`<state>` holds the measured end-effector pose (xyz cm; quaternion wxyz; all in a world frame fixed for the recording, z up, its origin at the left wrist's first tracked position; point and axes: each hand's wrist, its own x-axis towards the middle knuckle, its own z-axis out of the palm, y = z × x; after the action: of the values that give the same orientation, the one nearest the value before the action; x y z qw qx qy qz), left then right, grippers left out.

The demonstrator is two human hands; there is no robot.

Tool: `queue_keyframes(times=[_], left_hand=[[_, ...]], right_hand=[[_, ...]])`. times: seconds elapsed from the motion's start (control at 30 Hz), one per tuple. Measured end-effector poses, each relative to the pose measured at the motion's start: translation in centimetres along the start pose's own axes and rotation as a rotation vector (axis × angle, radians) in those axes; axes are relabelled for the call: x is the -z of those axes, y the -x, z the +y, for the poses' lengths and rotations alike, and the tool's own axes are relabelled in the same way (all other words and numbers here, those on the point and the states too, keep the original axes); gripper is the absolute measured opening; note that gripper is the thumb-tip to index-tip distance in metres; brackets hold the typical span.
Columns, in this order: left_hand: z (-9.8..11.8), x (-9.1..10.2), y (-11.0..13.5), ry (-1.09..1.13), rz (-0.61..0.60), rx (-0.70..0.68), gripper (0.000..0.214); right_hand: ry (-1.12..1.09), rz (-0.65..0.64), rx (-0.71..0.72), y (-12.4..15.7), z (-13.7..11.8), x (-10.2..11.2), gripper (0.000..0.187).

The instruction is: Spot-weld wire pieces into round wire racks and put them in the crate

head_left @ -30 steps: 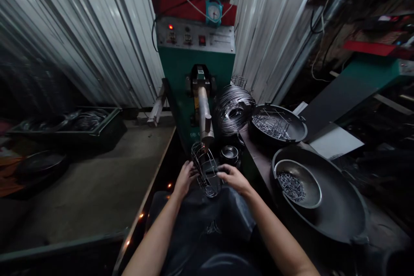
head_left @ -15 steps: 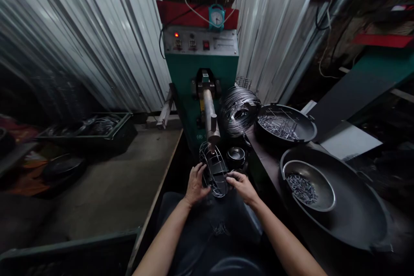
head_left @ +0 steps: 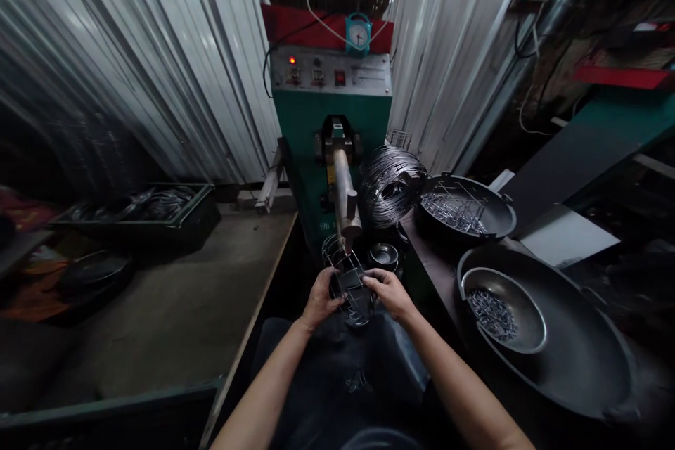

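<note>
An oval wire basket frame [head_left: 354, 309] is tilted below the electrode arm of a green spot-welding machine [head_left: 306, 119]. The rounded metal tip [head_left: 349, 225] of that arm hangs over the frame's far end. My left hand [head_left: 320, 301] grips the frame's left side, thumb and fingers closed on the wire. On the opposite side my right hand [head_left: 389, 290] pinches the frame's right edge between thumb and fingers. Whether a small separate wire is also in the right fingertips, I cannot make out. Short wire pieces [head_left: 357, 381] lie on my dark-clothed lap.
A coil of wire [head_left: 393, 186] hangs right of the machine arm. Farther right, a black pan [head_left: 498, 214] holds wire pieces; a large pan [head_left: 585, 358] carries a metal bowl [head_left: 535, 323] of short pieces. A green crate [head_left: 195, 214] stands on the floor at left.
My left hand has closed from a looser spread onto the frame's side. The right hand has shifted slightly left and up along the frame. The whole view has moved a little.
</note>
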<state>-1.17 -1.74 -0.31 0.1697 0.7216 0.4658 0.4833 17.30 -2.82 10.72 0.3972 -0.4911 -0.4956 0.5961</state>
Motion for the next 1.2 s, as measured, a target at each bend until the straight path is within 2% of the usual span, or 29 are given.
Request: queue_keyframes(times=[0.27, 0.53, 0.67, 0.83, 1.2], left_hand=[[-0.3, 0.0, -0.3, 0.037, 0.007, 0.031, 0.050], [-0.1, 0.2, -0.6, 0.098, 0.012, 0.093, 0.050], [-0.6, 0.0, -0.8, 0.169, 0.043, 0.166, 0.054], [-0.8, -0.5, -1.0, 0.261, 0.007, 0.271, 0.058], [-0.3, -0.3, -0.7, 0.265, 0.024, 0.252, 0.059]], right_hand=[[0.055, 0.039, 0.089, -0.9, 0.4, 0.0, 0.024], [0.063, 0.051, 0.094, -1.0, 0.6, -0.5, 0.024], [0.075, 0.060, 0.127, -2.3, -0.4, -1.3, 0.024], [0.077, 0.073, 0.111, -3.0, -0.8, -1.7, 0.021], [0.109, 0.088, 0.128, -3.0, -0.6, -1.5, 0.023]])
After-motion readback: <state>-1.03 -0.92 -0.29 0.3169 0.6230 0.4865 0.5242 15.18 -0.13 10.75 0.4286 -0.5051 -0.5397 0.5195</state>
